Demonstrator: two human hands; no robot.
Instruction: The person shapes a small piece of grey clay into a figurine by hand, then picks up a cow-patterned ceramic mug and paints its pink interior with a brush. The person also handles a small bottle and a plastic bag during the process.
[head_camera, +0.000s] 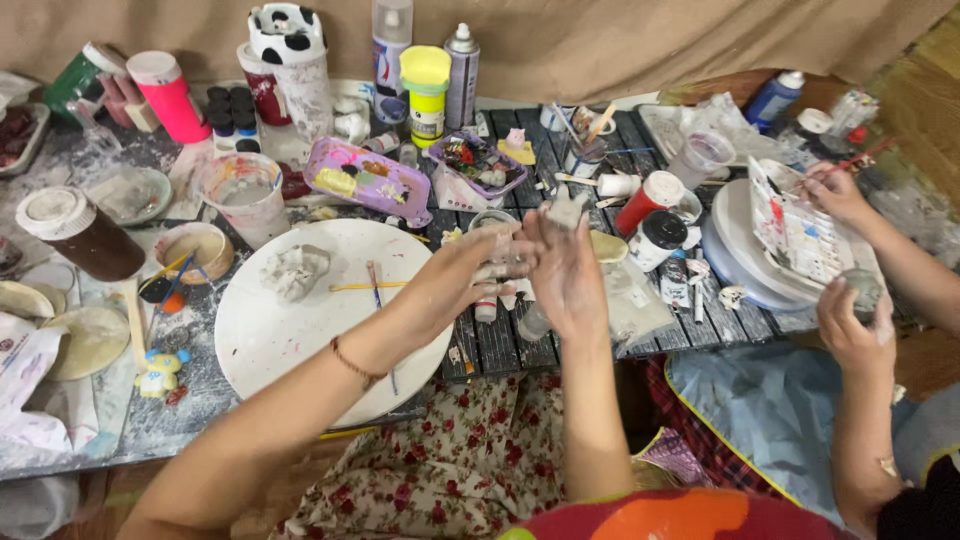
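Observation:
My left hand (455, 285) and my right hand (567, 272) meet above the dark slatted table (500, 345), both blurred. The left hand's fingers wrap around a small pale bottle (500, 258). My right hand presses against it from the right, fingertips on a white top (566, 210). A thin bracelet (355, 362) circles my left forearm. Just left of my hands lies a round white board (290, 340) carrying a white clay figure (295, 270) and two brushes (375, 288).
Another person at the right holds a brush (850, 165) over a paint palette (800, 235) and a small object (862, 290). Jars, spray cans (462, 75), a pink case (368, 180), cups and paint pots crowd the back. Small tubes (485, 310) lie under my hands.

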